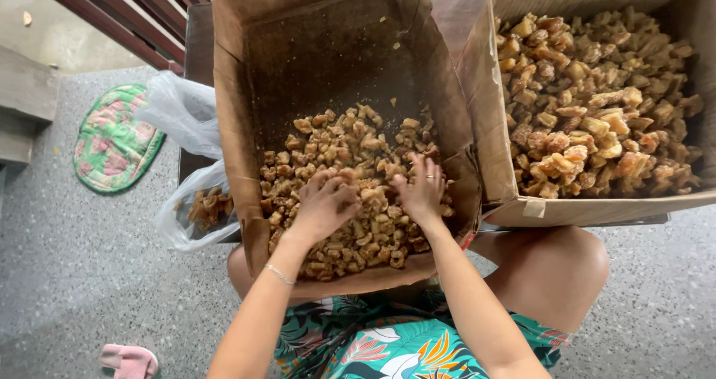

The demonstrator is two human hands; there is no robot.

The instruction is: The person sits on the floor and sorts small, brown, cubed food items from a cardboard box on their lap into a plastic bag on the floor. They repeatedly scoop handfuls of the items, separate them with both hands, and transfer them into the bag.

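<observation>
Both your hands are down in the heap of small golden-brown crispy fried pieces, which fills the near half of the tilted brown cardboard box resting on your lap. Your left hand is cupped, fingers curled into the pieces near the middle of the heap; your right hand lies spread, fingers loosely bent, toward the box's right wall. The pieces look light, dry, brittle and probably greasy, so scoop from beneath with cupped palms instead of pinching. A second cardboard box, fuller, stands touching on the right; a clear plastic bag with a few pieces lies at the left.
</observation>
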